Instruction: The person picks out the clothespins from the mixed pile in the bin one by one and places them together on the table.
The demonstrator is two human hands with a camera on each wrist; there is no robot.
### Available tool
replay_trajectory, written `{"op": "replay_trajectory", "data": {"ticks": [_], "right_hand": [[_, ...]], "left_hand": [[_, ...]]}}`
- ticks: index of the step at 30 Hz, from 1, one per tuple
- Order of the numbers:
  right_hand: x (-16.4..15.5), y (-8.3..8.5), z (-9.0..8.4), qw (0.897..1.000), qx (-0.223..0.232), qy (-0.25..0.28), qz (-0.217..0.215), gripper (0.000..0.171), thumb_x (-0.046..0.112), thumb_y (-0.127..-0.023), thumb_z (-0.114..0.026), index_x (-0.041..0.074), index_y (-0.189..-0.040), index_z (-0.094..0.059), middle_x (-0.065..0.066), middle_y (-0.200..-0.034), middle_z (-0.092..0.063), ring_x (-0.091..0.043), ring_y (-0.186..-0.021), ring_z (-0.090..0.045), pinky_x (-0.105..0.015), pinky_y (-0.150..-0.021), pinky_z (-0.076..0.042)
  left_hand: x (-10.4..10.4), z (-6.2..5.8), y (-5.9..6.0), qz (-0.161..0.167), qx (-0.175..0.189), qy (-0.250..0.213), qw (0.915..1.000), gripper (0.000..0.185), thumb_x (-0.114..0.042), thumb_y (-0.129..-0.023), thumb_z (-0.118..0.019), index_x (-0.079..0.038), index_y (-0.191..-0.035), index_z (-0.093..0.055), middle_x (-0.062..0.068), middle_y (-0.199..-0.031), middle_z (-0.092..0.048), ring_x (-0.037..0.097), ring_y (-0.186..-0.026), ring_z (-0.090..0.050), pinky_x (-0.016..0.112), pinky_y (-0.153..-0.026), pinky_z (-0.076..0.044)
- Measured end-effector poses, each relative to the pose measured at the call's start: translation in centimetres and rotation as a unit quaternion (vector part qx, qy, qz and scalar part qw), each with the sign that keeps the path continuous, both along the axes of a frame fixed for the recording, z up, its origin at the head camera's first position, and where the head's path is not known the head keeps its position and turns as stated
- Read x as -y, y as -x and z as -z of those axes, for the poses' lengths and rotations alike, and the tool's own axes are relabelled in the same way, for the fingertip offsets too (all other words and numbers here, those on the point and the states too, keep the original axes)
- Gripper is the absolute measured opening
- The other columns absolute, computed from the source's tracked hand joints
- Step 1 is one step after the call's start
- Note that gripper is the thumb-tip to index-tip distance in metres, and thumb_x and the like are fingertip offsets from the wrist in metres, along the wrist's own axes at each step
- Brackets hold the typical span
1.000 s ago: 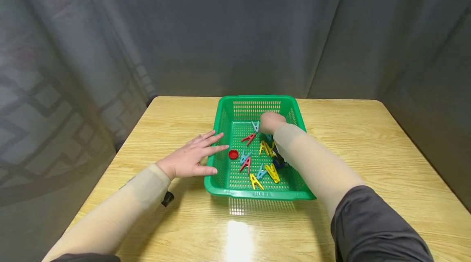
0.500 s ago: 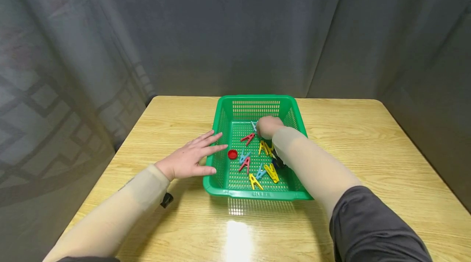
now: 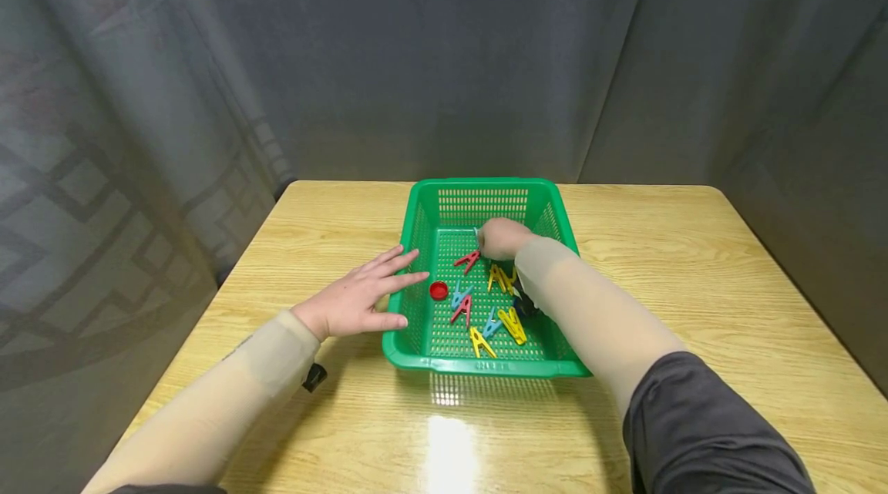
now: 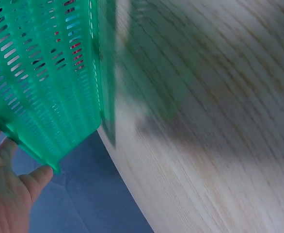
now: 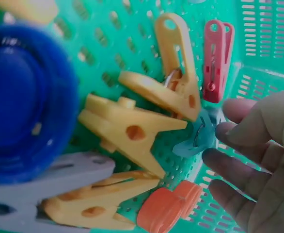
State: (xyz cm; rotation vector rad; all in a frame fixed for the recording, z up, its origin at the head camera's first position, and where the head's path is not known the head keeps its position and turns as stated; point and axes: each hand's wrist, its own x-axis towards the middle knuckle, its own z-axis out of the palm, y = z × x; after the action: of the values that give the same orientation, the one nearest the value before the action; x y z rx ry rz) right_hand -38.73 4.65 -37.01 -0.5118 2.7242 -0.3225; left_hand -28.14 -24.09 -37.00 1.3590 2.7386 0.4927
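A green mesh basket (image 3: 486, 365) stands mid-table and holds several clothespins and caps. My right hand (image 3: 499, 238) reaches into its far half. In the right wrist view that hand (image 5: 229, 126) pinches the end of a light-blue clothespin (image 5: 197, 138) with its fingertips (image 5: 224, 132), beside a red clothespin (image 5: 214, 58) and yellow clothespins (image 5: 132, 128). My left hand (image 3: 361, 295) lies flat on the table, straight fingers against the basket's left wall (image 4: 45, 87). The left hand's thumb (image 4: 35, 177) sits under the rim.
Inside the basket lie a red cap (image 3: 439, 291), a red clothespin (image 3: 469, 260), yellow clothespins (image 3: 513, 324), a blue cap (image 5: 25, 102) and orange caps (image 5: 166, 211). The wooden table (image 3: 694, 286) is ringed by a grey curtain (image 3: 444, 55).
My right hand has slid a little left inside the basket and now covers most of the light-blue clothespin. The left hand has stayed put.
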Motion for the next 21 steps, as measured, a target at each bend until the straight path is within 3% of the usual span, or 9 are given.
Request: {"op": "replay_trajectory", "data": {"ticks": [2,4,7,9,12,15,17,21], "right_hand": [[0.03,0.00,0.08,1.000,-0.017,0.008,0.007,0.021,0.008,-0.095,-0.049,0.011,-0.075,-0.054,-0.005,-0.071,-0.046,-0.019,-0.061,-0.038,-0.034,-0.057,-0.036],[0.06,-0.07,0.19,0.999,-0.035,0.000,0.022,0.010,0.015,-0.094,-0.056,0.008,-0.095,-0.063,-0.008,-0.090,-0.060,-0.021,-0.074,-0.052,-0.036,-0.065,-0.045],[0.07,-0.22,0.30,0.998,-0.032,-0.030,0.048,0.047,0.030,-0.090,-0.067,0.004,-0.128,-0.056,-0.014,-0.122,-0.060,-0.028,-0.101,-0.059,-0.044,-0.082,-0.050],[0.09,-0.29,0.40,0.997,-0.027,-0.050,0.056,0.068,0.036,-0.086,-0.072,0.004,-0.140,-0.046,-0.015,-0.133,-0.055,-0.030,-0.112,-0.057,-0.047,-0.088,-0.049],[0.11,-0.36,0.44,0.997,-0.026,-0.058,0.050,0.062,0.029,-0.085,-0.074,0.005,-0.137,-0.049,-0.015,-0.129,-0.058,-0.029,-0.104,-0.059,-0.046,-0.082,-0.051],[0.15,-0.38,0.44,0.997,-0.030,-0.058,0.052,0.041,0.019,-0.085,-0.071,0.005,-0.122,-0.057,-0.013,-0.113,-0.063,-0.026,-0.087,-0.059,-0.042,-0.071,-0.051],[0.15,-0.34,0.45,0.996,-0.026,-0.065,0.061,0.027,0.017,-0.086,-0.068,0.006,-0.109,-0.062,-0.011,-0.102,-0.064,-0.024,-0.079,-0.057,-0.039,-0.065,-0.049],[0.12,-0.33,0.43,0.993,-0.014,-0.086,0.074,0.018,0.020,-0.088,-0.065,0.006,-0.098,-0.067,-0.010,-0.097,-0.065,-0.022,-0.074,-0.056,-0.036,-0.061,-0.048]], "left_hand": [[0.03,0.01,-0.01,0.000,-0.002,0.000,1.0000,0.070,-0.056,-0.091,-0.055,-0.024,-0.150,-0.036,0.004,-0.161,-0.014,0.028,-0.147,-0.005,0.054,-0.113,-0.017],[0.04,0.00,-0.03,0.000,-0.003,0.001,1.0000,0.070,-0.055,-0.091,-0.056,-0.024,-0.150,-0.036,0.005,-0.161,-0.014,0.028,-0.147,-0.005,0.054,-0.113,-0.017],[0.07,-0.01,-0.06,0.000,-0.002,0.001,1.0000,0.071,-0.057,-0.091,-0.054,-0.024,-0.150,-0.036,0.005,-0.161,-0.015,0.029,-0.147,-0.005,0.055,-0.113,-0.018],[0.10,0.00,-0.06,-0.001,-0.001,0.001,1.0000,0.071,-0.059,-0.091,-0.053,-0.024,-0.150,-0.035,0.006,-0.161,-0.015,0.028,-0.147,-0.005,0.055,-0.113,-0.018],[0.15,0.01,-0.09,-0.001,0.001,0.001,1.0000,0.072,-0.060,-0.091,-0.052,-0.024,-0.150,-0.035,0.007,-0.160,-0.016,0.028,-0.147,-0.005,0.053,-0.114,-0.017],[0.17,-0.03,-0.15,-0.001,-0.001,0.006,1.0000,0.071,-0.058,-0.091,-0.054,-0.024,-0.151,-0.035,0.007,-0.160,-0.015,0.028,-0.147,-0.004,0.053,-0.114,-0.016],[0.18,-0.13,-0.20,-0.004,-0.003,0.015,0.9999,0.071,-0.056,-0.090,-0.056,-0.025,-0.151,-0.035,0.005,-0.161,-0.015,0.027,-0.147,-0.004,0.054,-0.114,-0.015],[0.18,-0.50,-0.31,-0.011,-0.009,0.036,0.9993,0.071,-0.055,-0.090,-0.057,-0.026,-0.151,-0.034,0.002,-0.161,-0.013,0.025,-0.148,-0.004,0.055,-0.114,-0.013]]}}
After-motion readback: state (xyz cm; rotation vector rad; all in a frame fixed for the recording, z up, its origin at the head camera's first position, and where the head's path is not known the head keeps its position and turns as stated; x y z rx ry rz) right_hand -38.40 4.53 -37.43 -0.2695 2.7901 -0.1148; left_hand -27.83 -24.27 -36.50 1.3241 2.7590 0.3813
